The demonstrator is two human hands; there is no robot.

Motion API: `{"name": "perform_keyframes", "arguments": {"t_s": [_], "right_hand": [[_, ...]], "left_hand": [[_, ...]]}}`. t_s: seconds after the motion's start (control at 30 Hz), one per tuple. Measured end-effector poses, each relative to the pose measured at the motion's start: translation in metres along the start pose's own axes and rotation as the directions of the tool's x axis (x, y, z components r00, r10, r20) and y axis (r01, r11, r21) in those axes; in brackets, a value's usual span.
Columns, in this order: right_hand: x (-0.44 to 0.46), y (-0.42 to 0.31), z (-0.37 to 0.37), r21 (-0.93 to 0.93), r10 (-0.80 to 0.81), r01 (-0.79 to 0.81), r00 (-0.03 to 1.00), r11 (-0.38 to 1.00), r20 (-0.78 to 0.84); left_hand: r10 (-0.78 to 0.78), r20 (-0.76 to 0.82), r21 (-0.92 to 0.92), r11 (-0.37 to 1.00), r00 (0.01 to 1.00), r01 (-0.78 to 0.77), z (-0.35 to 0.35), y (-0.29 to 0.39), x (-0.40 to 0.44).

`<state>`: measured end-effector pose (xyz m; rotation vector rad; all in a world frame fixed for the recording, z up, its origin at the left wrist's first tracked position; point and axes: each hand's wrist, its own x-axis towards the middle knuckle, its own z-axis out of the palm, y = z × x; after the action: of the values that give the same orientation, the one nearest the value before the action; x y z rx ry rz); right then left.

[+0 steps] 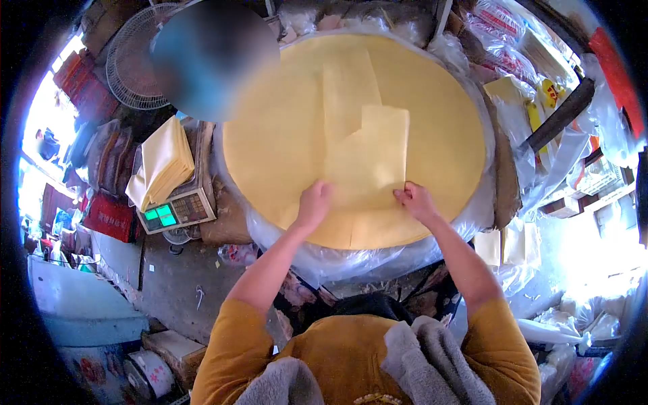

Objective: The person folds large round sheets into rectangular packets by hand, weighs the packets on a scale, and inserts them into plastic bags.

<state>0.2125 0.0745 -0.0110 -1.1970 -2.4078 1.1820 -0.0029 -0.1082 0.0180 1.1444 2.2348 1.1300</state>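
The right hand (415, 201) is pinching a folded yellow sheet's (383, 152) near corner, apparently steadying it, while the left hand (314, 205) is curling opposite, grip unclear.

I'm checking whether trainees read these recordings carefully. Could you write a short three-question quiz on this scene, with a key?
1. True or false: the scale stands on the person's left side.
2. What rests on the scale?
A) a red bag
B) a stack of yellow sheets
C) a grey towel
3. Which of the person's hands has its fingers at the right-hand edge of the folded sheet on the round yellow pile?

Key:
1. True
2. B
3. The right hand
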Motion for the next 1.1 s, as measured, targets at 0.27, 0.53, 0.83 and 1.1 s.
{"name": "perform_keyframes", "arguments": {"t_s": [0.27, 0.53, 0.83, 1.1], "right_hand": [[-0.038, -0.035, 0.008, -0.285, -0.165, 0.094, 0.957, 0.954, -0.237], [-0.007, -0.038, 0.035, -0.677, -0.329, 0.223, 0.944, 0.701, -0.030], [0.047, -0.027, 0.024, -0.660, -0.394, 0.257, 0.917, 0.706, -0.065], [0.194, -0.030, -0.045, -0.007, -0.053, 0.054, 0.918, 0.999, -0.393]], "left_hand": [[-0.058, -0.003, 0.170, 0.984, 0.998, 0.058, 0.015, -0.016, -0.023], [0.366, 0.071, 0.494, 0.795, 0.928, -0.351, 0.022, 0.007, -0.016], [0.458, 0.499, 0.199, 0.766, 0.736, -0.611, 0.022, 0.000, 0.044], [0.187, -0.325, 0.177, 0.975, 0.927, -0.135, 0.033, -0.015, 0.227]]}}
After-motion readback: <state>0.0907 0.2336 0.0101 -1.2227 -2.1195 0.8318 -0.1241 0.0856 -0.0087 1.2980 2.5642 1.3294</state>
